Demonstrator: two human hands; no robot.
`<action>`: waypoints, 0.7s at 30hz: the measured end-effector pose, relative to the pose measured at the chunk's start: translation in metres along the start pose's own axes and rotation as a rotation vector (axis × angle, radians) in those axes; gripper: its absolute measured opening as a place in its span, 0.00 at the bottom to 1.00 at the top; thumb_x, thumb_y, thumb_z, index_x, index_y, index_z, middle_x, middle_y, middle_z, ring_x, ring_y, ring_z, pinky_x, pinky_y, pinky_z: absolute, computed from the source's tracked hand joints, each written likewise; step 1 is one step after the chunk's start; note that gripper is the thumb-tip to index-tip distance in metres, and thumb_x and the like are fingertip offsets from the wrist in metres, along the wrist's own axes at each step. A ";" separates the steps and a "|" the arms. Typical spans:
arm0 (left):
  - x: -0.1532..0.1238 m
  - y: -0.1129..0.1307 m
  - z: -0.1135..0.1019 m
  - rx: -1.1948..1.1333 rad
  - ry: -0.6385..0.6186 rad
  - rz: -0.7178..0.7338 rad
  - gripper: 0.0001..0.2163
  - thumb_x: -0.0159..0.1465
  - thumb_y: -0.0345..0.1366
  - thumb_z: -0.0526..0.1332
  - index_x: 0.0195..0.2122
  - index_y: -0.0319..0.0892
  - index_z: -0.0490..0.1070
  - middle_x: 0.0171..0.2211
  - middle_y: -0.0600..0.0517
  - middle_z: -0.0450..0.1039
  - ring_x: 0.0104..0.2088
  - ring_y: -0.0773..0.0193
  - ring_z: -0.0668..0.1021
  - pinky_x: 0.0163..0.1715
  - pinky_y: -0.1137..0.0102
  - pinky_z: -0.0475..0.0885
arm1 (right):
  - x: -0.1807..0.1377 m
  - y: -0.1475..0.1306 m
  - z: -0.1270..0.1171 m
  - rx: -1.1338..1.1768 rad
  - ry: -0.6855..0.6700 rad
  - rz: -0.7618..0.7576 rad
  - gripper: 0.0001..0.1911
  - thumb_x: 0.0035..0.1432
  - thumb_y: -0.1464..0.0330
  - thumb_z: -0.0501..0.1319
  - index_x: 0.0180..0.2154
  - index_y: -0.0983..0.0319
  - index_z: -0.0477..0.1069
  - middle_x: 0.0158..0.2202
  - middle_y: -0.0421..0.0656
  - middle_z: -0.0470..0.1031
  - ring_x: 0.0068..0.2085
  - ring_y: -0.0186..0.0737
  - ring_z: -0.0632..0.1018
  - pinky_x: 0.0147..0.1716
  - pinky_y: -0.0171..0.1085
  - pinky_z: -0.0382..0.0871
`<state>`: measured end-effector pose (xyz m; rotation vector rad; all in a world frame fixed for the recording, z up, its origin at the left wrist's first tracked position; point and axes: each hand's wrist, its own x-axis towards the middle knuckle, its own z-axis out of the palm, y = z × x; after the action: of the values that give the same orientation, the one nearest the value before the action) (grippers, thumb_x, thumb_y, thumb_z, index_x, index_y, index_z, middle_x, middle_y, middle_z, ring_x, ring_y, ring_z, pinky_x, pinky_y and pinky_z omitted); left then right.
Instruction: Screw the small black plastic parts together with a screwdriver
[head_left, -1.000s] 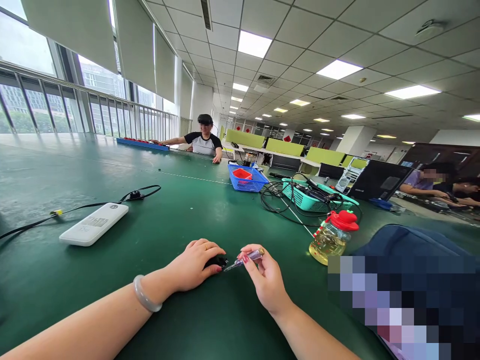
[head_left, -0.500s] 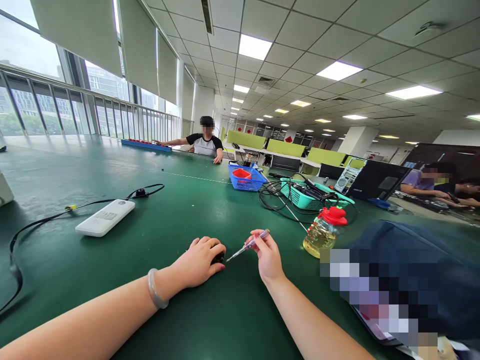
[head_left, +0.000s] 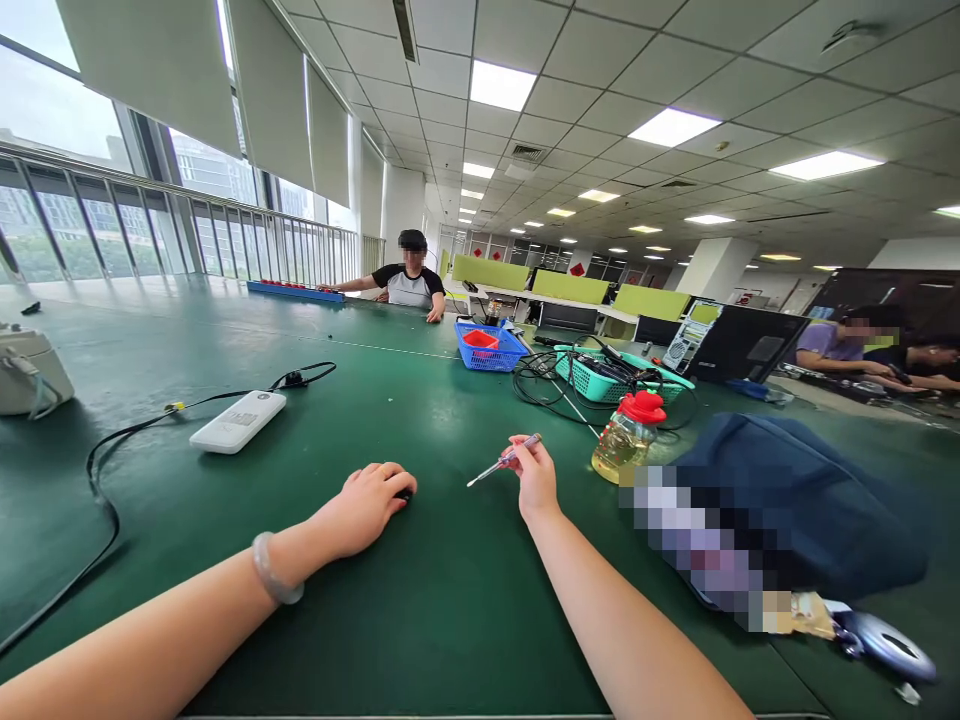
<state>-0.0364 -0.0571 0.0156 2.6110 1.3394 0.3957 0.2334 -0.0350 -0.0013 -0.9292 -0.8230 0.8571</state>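
My left hand [head_left: 373,508], with a grey bangle [head_left: 274,570] at the wrist, rests on the green tabletop [head_left: 420,620]. Its fingers are curled over a small black object [head_left: 406,493], mostly hidden beneath them, so I cannot tell its kind. To the right, my right hand [head_left: 537,480] is closed around the clear handle of a slim screwdriver [head_left: 491,470]. The metal shaft slants down and left, toward the left hand. A gap of green table separates the tip from the left hand and the black object.
A white power bank [head_left: 238,421] and black cable [head_left: 112,450] lie left. A red-lidded bottle [head_left: 624,445] and dark blue bag [head_left: 787,500] stand right. Behind are a blue basket [head_left: 491,357] and a green basket [head_left: 581,377] of cables. Another person [head_left: 411,285] sits across.
My left hand has shifted left with the black object, widening the gap to the screwdriver tip. My right hand still grips the screwdriver. The camera view has shifted slightly.
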 end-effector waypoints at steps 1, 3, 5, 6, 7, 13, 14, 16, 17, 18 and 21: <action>-0.007 -0.010 -0.005 0.001 -0.003 -0.015 0.11 0.67 0.35 0.50 0.44 0.50 0.70 0.50 0.50 0.69 0.51 0.55 0.71 0.54 0.56 0.65 | 0.000 0.000 0.000 0.000 -0.003 0.002 0.15 0.42 0.59 0.67 0.31 0.61 0.71 0.22 0.37 0.73 0.25 0.37 0.74 0.30 0.39 0.72; -0.022 -0.035 -0.016 0.013 -0.011 -0.031 0.11 0.66 0.36 0.50 0.43 0.50 0.71 0.50 0.50 0.70 0.51 0.55 0.71 0.53 0.58 0.66 | -0.001 0.000 0.001 -0.005 -0.012 0.001 0.15 0.42 0.59 0.67 0.30 0.61 0.71 0.22 0.37 0.73 0.25 0.37 0.74 0.29 0.39 0.72; -0.038 -0.065 -0.027 0.043 -0.003 -0.058 0.12 0.66 0.37 0.49 0.43 0.50 0.71 0.50 0.50 0.71 0.51 0.55 0.72 0.53 0.60 0.66 | -0.001 0.001 0.002 -0.015 -0.025 -0.006 0.15 0.42 0.59 0.67 0.30 0.61 0.72 0.22 0.37 0.73 0.25 0.37 0.74 0.29 0.39 0.72; -0.046 -0.081 -0.032 0.058 0.008 -0.073 0.12 0.66 0.38 0.49 0.43 0.50 0.72 0.50 0.50 0.72 0.51 0.55 0.72 0.53 0.60 0.66 | -0.001 0.001 0.002 -0.022 -0.034 -0.013 0.15 0.42 0.59 0.67 0.30 0.61 0.72 0.22 0.37 0.73 0.25 0.37 0.74 0.28 0.39 0.72; -0.053 -0.098 -0.036 0.076 0.022 -0.083 0.12 0.65 0.39 0.50 0.42 0.49 0.72 0.49 0.50 0.73 0.51 0.55 0.72 0.54 0.60 0.66 | -0.001 0.002 0.003 -0.030 -0.043 -0.018 0.15 0.43 0.59 0.67 0.30 0.61 0.72 0.22 0.37 0.73 0.25 0.37 0.74 0.28 0.39 0.73; -0.079 -0.163 -0.057 0.200 0.223 -0.209 0.17 0.61 0.47 0.50 0.40 0.47 0.75 0.53 0.47 0.73 0.56 0.49 0.69 0.58 0.54 0.62 | 0.000 0.004 0.003 -0.051 -0.051 -0.021 0.15 0.42 0.58 0.68 0.29 0.61 0.73 0.22 0.38 0.73 0.25 0.39 0.74 0.27 0.39 0.73; -0.080 -0.165 -0.060 0.197 0.247 -0.241 0.18 0.60 0.48 0.50 0.40 0.46 0.75 0.53 0.46 0.74 0.55 0.49 0.70 0.58 0.53 0.61 | 0.000 0.004 0.003 -0.055 -0.046 -0.021 0.15 0.42 0.58 0.68 0.29 0.61 0.73 0.22 0.38 0.73 0.25 0.39 0.74 0.28 0.39 0.72; -0.081 -0.162 -0.066 0.187 0.326 -0.316 0.21 0.60 0.48 0.49 0.42 0.43 0.75 0.53 0.43 0.73 0.54 0.48 0.71 0.58 0.53 0.61 | 0.000 0.005 0.002 -0.061 -0.033 -0.023 0.14 0.43 0.59 0.68 0.30 0.61 0.73 0.22 0.38 0.73 0.25 0.39 0.75 0.28 0.39 0.73; -0.082 -0.159 -0.069 0.185 0.376 -0.370 0.22 0.60 0.48 0.49 0.44 0.42 0.74 0.53 0.42 0.73 0.54 0.48 0.71 0.58 0.53 0.61 | 0.000 0.005 0.002 -0.064 -0.026 -0.026 0.14 0.43 0.59 0.68 0.30 0.61 0.73 0.22 0.38 0.73 0.26 0.38 0.75 0.28 0.39 0.73; -0.082 -0.154 -0.073 0.184 0.421 -0.433 0.22 0.60 0.48 0.48 0.46 0.42 0.74 0.53 0.42 0.72 0.54 0.48 0.71 0.57 0.54 0.62 | 0.000 0.005 0.001 -0.065 -0.019 -0.028 0.14 0.43 0.59 0.68 0.30 0.60 0.73 0.22 0.38 0.73 0.26 0.38 0.75 0.29 0.39 0.73; -0.085 -0.141 -0.080 0.149 0.456 -0.644 0.22 0.63 0.48 0.48 0.51 0.43 0.72 0.50 0.43 0.74 0.50 0.49 0.73 0.48 0.60 0.68 | 0.001 0.006 0.000 -0.068 -0.011 -0.031 0.13 0.44 0.59 0.68 0.30 0.61 0.72 0.22 0.37 0.72 0.25 0.38 0.74 0.29 0.39 0.73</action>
<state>-0.2171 -0.0420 0.0392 2.0752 2.3190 0.8258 0.2325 -0.0325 -0.0066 -0.9697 -0.8782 0.8117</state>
